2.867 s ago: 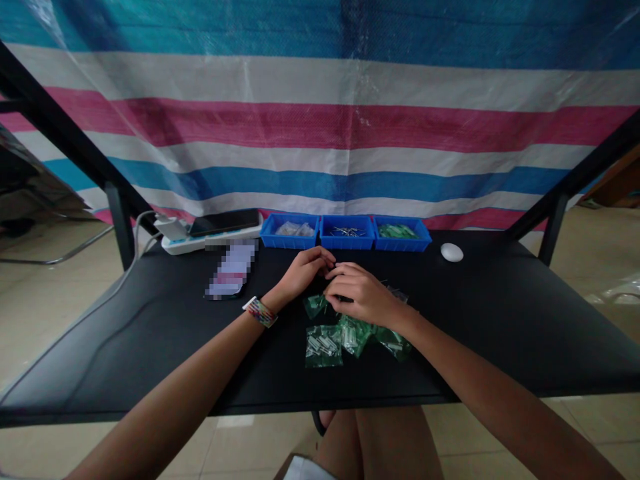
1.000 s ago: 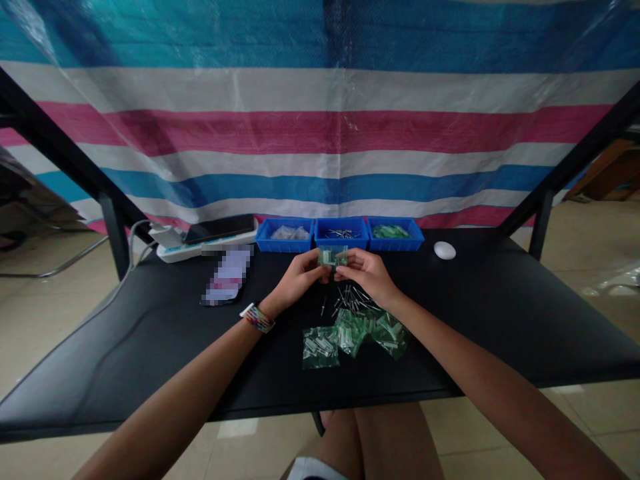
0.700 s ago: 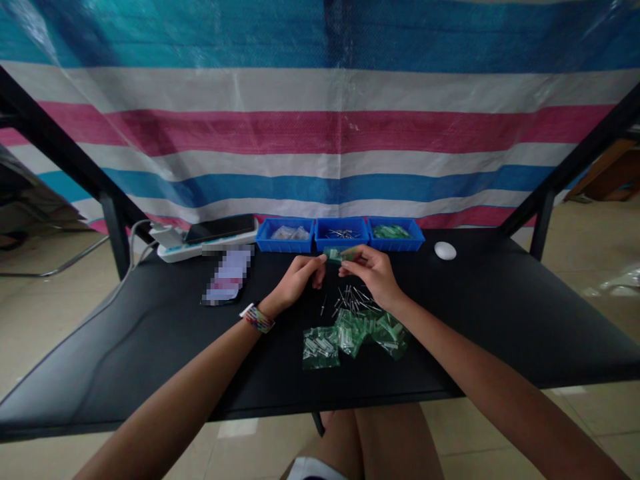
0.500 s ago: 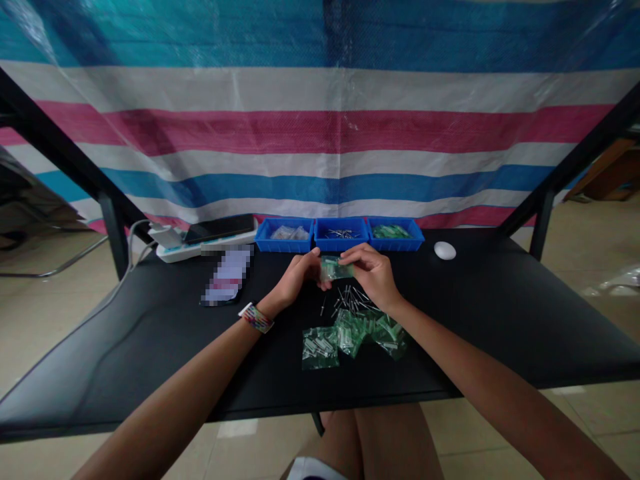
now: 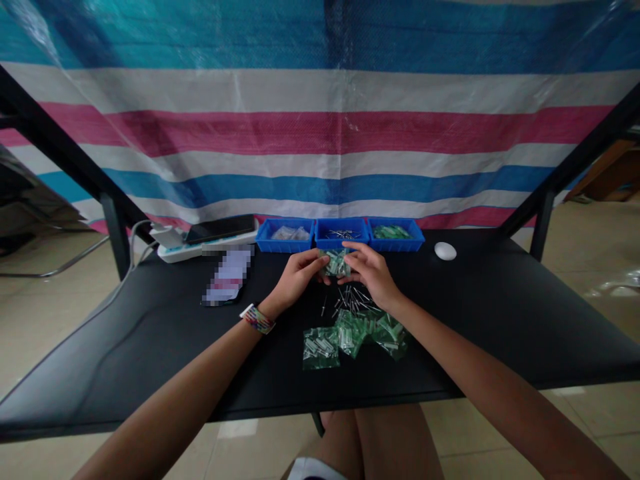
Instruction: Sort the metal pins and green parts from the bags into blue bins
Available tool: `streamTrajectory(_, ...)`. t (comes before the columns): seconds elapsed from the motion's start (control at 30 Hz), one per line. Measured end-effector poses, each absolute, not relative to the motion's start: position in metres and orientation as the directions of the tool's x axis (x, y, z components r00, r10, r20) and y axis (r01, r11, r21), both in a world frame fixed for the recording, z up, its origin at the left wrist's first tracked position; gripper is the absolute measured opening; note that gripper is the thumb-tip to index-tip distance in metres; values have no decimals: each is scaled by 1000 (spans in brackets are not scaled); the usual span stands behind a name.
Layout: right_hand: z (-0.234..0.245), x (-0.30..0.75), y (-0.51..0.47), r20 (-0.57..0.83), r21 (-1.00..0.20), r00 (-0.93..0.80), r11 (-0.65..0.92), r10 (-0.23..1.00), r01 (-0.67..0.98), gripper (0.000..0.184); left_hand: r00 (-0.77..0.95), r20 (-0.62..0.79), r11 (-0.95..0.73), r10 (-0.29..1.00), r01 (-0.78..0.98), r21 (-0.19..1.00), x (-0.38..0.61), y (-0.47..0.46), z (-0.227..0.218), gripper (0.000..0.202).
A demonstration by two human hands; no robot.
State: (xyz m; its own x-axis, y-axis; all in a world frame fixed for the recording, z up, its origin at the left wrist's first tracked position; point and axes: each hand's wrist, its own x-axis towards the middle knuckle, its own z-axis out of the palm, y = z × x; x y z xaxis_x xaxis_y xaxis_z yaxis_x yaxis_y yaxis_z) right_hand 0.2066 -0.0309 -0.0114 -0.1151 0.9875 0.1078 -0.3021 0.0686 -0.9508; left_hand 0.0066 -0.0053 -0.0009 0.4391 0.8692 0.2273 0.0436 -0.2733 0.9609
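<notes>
Between both hands, just in front of the middle bin, I hold a small clear-green plastic bag [image 5: 335, 263] with pale pieces inside. My left hand [image 5: 301, 272] pinches its left edge, thumb on top. My right hand [image 5: 369, 270] grips its right edge, the index finger stretched along the top. Below the hands lies a loose heap of metal pop rivets [image 5: 354, 300], with a single rivet [image 5: 323, 305] apart at the left. Nearer to me are several filled green bags [image 5: 353, 332], and one more filled bag [image 5: 321, 348] lies flat beside them.
Three blue bins stand in a row at the back: the left bin [image 5: 285, 248] holds clear bags, the middle bin [image 5: 341, 247] rivets, the right bin [image 5: 397, 247] green bags. A power strip [image 5: 175, 252], a blurred phone [image 5: 227, 277] and a white oval object [image 5: 445, 251] lie on the black table [image 5: 500, 320].
The bag in my hands has been spread and turned so its pale contents show more plainly. My left thumb has come over its face, and my right fingers have shifted on its edge.
</notes>
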Motion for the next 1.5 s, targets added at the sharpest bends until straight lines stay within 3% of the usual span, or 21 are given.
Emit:
streamTrajectory(0.2,-12,205,-31,83,-965,-157,40,984,-260,34,412,266,-315,872,54,948,7,-9,1,30)
streamTrajectory(0.8,-12,209,-28,127,-978,-203,89,971,-187,30,375,284,-338,882,87,937,10,-12,2,32)
streamTrajectory(0.9,-11,215,-21,160,-974,-130,135,978,-184,34,370,284,-330,885,65,942,11,-12,2,32)
streamTrajectory(1.03,-10,240,-2,261,-940,162,289,952,-182,38,359,270,-306,893,45,951,11,-10,1,32)
streamTrajectory(1.1,-10,260,8,344,-915,311,390,886,-98,42,363,268,-308,893,57,950,10,-9,-1,28)
streamTrajectory(1.17,-11,279,16,467,-882,365,457,805,119,45,363,267,-312,892,68,948,10,-8,-2,25)
streamTrajectory(1.27,-15,298,22,645,-692,206,448,736,566,41,369,263,-309,891,70,948,9,-8,-4,24)
streamTrajectory(1.33,-20,303,23,650,-505,35,397,759,766,40,378,262,-308,888,67,949,9,-8,-4,25)
streamTrajectory(1.4,-24,302,23,617,-352,-56,338,785,873,38,384,262,-310,885,67,948,8,-8,-5,25)
streamTrajectory(1.5,-28,298,22,610,-224,-84,274,788,935,36,386,268,-318,883,71,945,8,-8,-5,25)
